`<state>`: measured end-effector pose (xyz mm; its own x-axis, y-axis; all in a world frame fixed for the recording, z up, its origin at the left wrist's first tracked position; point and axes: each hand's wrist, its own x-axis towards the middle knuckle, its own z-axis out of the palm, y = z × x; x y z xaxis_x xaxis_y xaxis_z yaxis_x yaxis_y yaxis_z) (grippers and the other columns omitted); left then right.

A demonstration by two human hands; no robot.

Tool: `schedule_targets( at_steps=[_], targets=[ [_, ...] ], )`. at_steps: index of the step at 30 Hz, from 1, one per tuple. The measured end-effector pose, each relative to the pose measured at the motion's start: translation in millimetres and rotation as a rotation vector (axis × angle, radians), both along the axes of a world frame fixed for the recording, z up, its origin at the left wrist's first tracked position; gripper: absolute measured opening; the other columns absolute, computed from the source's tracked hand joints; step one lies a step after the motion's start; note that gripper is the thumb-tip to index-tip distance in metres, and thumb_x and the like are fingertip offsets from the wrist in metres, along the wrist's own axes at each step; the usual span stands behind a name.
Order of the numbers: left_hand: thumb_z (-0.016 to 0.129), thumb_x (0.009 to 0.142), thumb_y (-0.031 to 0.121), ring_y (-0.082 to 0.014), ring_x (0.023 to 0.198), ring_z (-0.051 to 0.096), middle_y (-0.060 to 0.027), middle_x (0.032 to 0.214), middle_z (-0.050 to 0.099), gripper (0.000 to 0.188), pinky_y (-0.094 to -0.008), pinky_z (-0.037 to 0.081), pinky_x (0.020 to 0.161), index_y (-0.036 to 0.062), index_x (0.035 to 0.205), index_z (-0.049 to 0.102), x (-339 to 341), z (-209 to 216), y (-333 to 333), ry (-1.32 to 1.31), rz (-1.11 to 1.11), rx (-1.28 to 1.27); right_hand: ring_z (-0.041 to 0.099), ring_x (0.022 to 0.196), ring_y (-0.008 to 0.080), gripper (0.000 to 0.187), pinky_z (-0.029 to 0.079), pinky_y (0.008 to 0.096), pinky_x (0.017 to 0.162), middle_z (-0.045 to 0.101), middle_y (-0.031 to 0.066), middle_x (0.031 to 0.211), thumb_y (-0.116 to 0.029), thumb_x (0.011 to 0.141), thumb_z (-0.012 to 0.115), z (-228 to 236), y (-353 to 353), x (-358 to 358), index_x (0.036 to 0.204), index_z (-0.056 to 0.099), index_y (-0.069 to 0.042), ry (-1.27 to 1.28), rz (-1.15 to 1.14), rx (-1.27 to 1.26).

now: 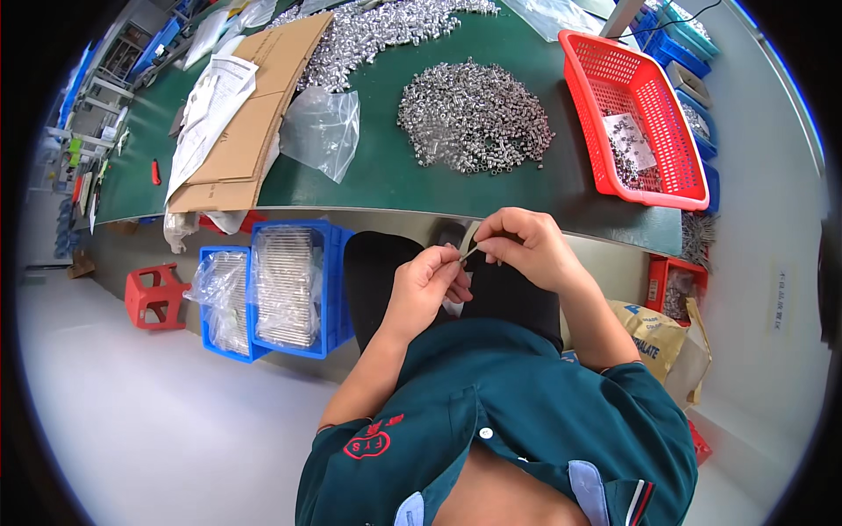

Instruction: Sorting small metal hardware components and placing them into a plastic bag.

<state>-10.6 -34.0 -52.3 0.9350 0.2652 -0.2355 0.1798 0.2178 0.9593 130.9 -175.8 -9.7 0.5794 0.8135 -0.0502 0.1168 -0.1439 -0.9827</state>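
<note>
Above my lap, just off the table's near edge, my two hands meet at the fingertips. My left hand (425, 285) is closed, thumb and fingers pinching one end of a thin, short rod-like piece (471, 252). The other end sits in the pinch of my right hand (532, 250), which comes in from the right. The piece is too small to name more exactly. Beyond the hands, a heap of small silvery metal rings or sleeves (474, 118) lies on the green tabletop (377, 180).
A red perforated basket (579, 96) with small dark parts stands at the table's right. Flattened cardboard (250, 114), a clear plastic bag (323, 131) and a larger metal-part heap (377, 35) lie left. Blue crates (333, 298) and a red stool (156, 296) stand below left.
</note>
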Motion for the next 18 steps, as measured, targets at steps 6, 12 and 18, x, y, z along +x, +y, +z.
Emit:
schedule_targets(
  at_steps=[6,12,18],
  targets=[
    [0.047,0.094,0.005,-0.0151,0.063,0.064,-0.0080,0.076,0.062,0.013,-0.0238,0.052,0.056,-0.0030,0.099,0.056,-1,3,-2,0.001,-0.031,-0.071,0.060,0.067,0.0102,0.010,0.049,0.0258,0.060,0.062,0.0054,0.076,0.003,0.078,0.065,3,-5,-1,0.087,0.062,0.000,-0.228,0.075,0.031],
    [0.048,0.095,0.008,-0.0159,0.063,0.064,-0.0087,0.077,0.062,0.014,-0.0246,0.052,0.057,-0.0022,0.102,0.054,5,8,-4,-0.011,-0.058,-0.130,0.059,0.068,0.0108,0.015,0.048,0.0253,0.061,0.062,0.0051,0.078,0.000,0.075,0.070,-7,-1,-8,0.089,0.064,-0.001,-0.123,0.066,0.002],
    [0.048,0.095,0.009,-0.0167,0.065,0.064,-0.0097,0.079,0.062,0.015,-0.0250,0.052,0.058,-0.0027,0.104,0.053,1,2,1,-0.042,-0.006,-0.189,0.063,0.071,0.0245,0.016,0.050,0.0322,0.064,0.061,0.0129,0.079,-0.004,0.075,0.068,-3,-10,28,0.091,0.065,-0.002,-0.576,-0.347,-0.044]
  ],
)
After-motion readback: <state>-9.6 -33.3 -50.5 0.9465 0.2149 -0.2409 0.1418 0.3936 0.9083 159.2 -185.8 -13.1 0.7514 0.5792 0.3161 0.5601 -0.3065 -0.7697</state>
